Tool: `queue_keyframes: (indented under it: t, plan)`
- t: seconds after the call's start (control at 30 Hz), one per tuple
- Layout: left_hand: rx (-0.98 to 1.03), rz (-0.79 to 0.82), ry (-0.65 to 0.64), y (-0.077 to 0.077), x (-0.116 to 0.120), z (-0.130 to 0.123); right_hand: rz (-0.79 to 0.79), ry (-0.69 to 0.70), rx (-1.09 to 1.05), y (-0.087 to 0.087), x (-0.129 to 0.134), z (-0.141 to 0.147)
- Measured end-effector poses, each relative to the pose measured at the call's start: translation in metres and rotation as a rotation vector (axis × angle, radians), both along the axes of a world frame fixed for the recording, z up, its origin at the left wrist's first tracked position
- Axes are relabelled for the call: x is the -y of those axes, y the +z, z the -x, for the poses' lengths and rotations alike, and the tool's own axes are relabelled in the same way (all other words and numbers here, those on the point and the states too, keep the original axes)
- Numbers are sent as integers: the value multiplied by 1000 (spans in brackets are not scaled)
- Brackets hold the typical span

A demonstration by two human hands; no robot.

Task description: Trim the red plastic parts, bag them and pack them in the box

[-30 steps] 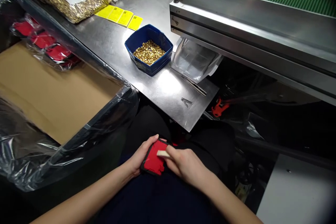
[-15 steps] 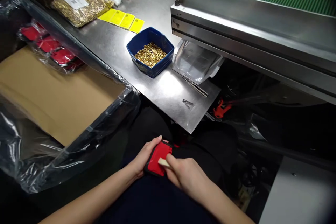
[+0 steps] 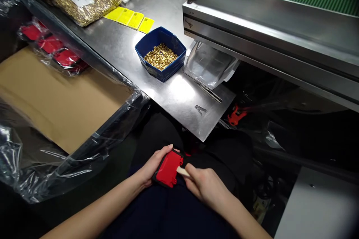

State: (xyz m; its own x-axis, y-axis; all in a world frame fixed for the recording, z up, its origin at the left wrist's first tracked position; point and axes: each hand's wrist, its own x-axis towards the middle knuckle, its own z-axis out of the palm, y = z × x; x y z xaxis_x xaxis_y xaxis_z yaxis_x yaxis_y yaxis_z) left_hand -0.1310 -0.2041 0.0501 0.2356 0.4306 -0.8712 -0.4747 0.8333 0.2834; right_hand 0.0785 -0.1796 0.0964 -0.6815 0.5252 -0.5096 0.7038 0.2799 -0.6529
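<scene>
Low over the lap, the left hand (image 3: 153,167) clamps the red part (image 3: 168,168) from its left edge; its long axis tilts up-right. The right hand (image 3: 206,186) pinches a pale stick (image 3: 183,171) (tip touching the part's right edge), both hands close together.

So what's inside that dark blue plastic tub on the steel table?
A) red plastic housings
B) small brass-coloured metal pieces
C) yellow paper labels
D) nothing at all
B: the dark blue plastic tub on the steel table holds a heap of small brass-coloured metal pieces; the yellow paper labels lie flat on the table behind it.
</scene>
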Motion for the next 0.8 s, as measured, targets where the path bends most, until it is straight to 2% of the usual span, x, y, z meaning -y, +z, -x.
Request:
queue_keyframes:
  t: [0.13,0.2,0.27,0.37,0.43,0.47,0.57,0.63,0.7,0.8]
  plan:
    - [-32,-26,-6,-1,-2,-2,-73,191,-27,5,-5,17]
    - [-26,-15,-15,0,-2,-2,-119,202,13,9,-11,22]
    - [-8,3,-18,2,-2,-2,-101,94,32,14,-19,20]
    - [14,31,17,5,-2,-2,-28,-278,-20,13,-38,13]
    - [31,44,79,6,-3,-4,-100,-486,-23,5,-58,21]
    - [42,48,112,6,-3,-6,-170,-535,-9,-1,-71,29]
    - [89,65,192,11,-3,-5,-352,-552,18,-20,-114,64]
    - [130,69,235,17,1,3,-436,-571,19,-24,-140,74]
    - [181,43,284,23,10,19,-527,-608,54,-24,-158,57]
    - [258,-49,374,28,30,53,-619,-677,221,-26,-166,-13]
